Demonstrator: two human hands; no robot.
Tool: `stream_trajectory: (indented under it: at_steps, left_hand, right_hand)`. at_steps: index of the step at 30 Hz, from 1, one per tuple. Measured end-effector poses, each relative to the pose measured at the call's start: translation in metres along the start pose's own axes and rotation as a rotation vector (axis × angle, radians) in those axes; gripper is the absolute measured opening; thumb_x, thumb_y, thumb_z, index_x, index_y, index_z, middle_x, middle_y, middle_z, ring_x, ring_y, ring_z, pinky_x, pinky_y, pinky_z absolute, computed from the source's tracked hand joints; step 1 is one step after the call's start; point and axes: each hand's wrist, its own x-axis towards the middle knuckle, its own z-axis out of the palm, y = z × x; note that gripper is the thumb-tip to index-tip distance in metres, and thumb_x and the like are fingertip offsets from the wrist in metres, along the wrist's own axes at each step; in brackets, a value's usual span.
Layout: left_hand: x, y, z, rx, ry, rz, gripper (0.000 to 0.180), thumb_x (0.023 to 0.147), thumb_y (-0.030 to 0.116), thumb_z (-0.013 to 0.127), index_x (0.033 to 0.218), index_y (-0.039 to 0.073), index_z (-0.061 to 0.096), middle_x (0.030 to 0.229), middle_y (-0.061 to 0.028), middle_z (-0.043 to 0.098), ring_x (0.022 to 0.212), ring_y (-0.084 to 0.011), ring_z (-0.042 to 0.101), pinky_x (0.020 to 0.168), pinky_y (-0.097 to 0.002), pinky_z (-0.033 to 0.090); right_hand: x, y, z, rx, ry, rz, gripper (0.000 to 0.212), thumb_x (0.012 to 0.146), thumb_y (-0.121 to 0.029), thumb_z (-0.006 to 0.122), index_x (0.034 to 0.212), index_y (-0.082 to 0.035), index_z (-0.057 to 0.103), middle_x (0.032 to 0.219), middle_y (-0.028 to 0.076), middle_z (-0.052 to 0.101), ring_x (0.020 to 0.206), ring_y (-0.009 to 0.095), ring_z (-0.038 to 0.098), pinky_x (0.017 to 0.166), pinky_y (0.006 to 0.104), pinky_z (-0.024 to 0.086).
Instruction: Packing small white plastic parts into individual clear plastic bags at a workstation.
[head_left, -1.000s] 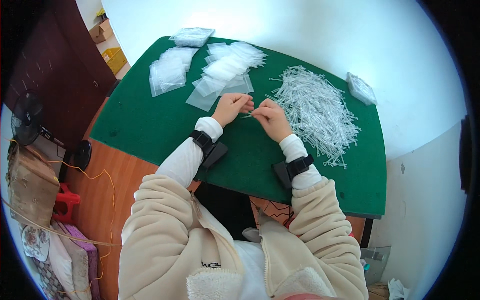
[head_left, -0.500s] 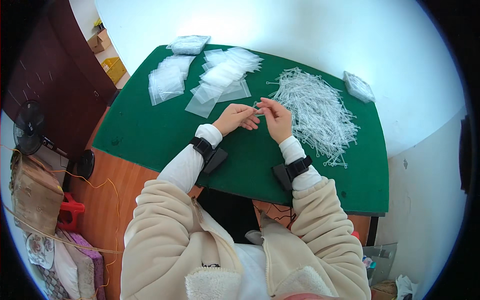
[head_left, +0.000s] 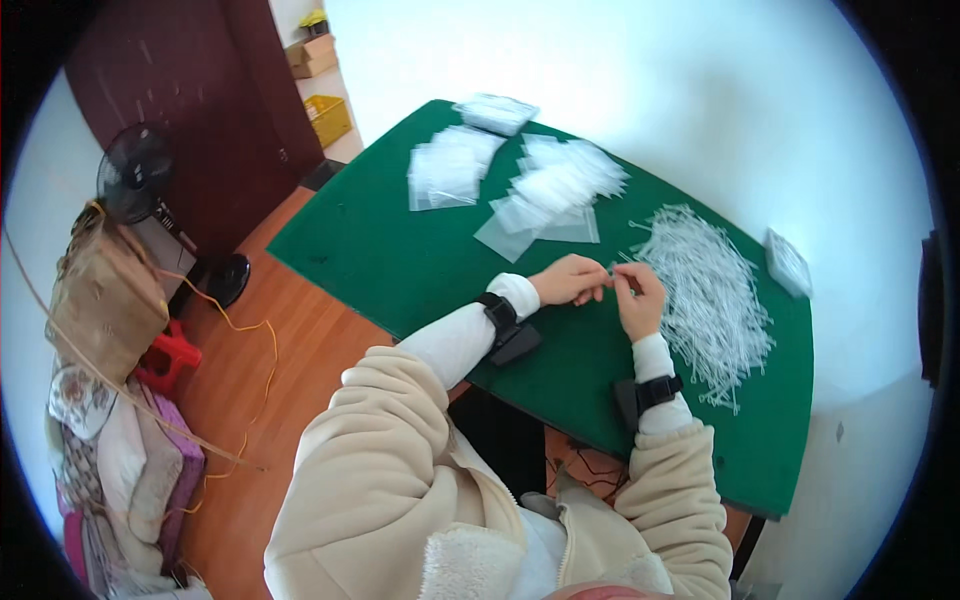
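Observation:
My left hand point(head_left: 572, 280) and my right hand point(head_left: 640, 302) meet fingertip to fingertip over the table. Both are closed in a pinch around thin, pale looped pins point(head_left: 613, 270), mostly hidden by the fingers and too blurred to count. Just right of my right hand spreads a large heap of similar pins point(head_left: 705, 300), slim shafts with small loops at the ends. Beyond my left hand lie loose, overlapping clear zip bags point(head_left: 565, 185), with a neater stack of clear bags point(head_left: 445, 175) to their left.
A green-topped table point(head_left: 390, 270) carries everything. One filled clear packet point(head_left: 497, 113) sits at its far left edge, another filled packet point(head_left: 788, 263) at the right edge by the white wall. Left of the table stand a black fan point(head_left: 140, 170) and a cardboard box point(head_left: 110, 290).
The whole view has swung, so the table now appears further right and lower. My hands stay together at the fingertips, beside the heap. Bags and packets keep their places on the table.

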Motion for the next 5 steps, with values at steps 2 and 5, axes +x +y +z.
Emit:
stream_trajectory:
  at_steps: [2,5]
  left_hand:
    - [-0.002,0.003,-0.003,-0.02,-0.002,0.035,0.027,0.092,0.027,0.048,0.087,0.003,0.06,0.066,0.0004,0.056,0.05,-0.0052,0.045,0.047,-0.0204,0.037]
    - [-0.005,0.002,-0.011,-0.048,-0.015,-0.027,0.024,0.091,0.025,0.048,0.09,0.004,0.06,0.067,0.001,0.056,0.05,-0.0047,0.044,0.044,-0.0203,0.034]
  right_hand:
    - [-0.001,-0.002,0.006,0.04,-0.022,-0.003,0.006,0.077,0.001,0.059,0.082,0.0,0.062,0.076,0.007,0.061,0.066,0.015,0.06,0.06,0.0235,0.047]
    - [0.006,-0.005,0.009,0.09,-0.046,0.012,0.006,0.078,0.001,0.058,0.082,0.001,0.062,0.077,0.006,0.061,0.067,0.014,0.061,0.061,0.0225,0.048]
